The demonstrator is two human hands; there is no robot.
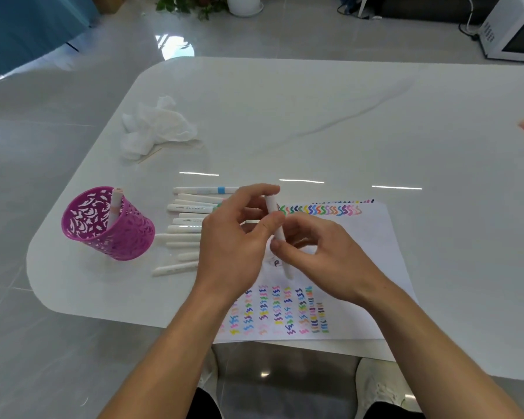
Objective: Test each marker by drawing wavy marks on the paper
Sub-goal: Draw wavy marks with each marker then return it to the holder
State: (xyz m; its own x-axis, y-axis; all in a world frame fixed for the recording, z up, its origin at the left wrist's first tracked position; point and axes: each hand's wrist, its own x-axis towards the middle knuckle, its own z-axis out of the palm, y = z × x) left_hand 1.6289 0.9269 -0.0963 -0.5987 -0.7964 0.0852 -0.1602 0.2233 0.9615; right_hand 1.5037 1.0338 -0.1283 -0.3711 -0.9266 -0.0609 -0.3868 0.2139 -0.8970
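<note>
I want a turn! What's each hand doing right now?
Left hand: grips the white marker near its top.
Right hand: grips the same marker lower down.

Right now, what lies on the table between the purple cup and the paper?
A loose row of white markers lies between the purple cup and the paper, shown in the head view.
</note>
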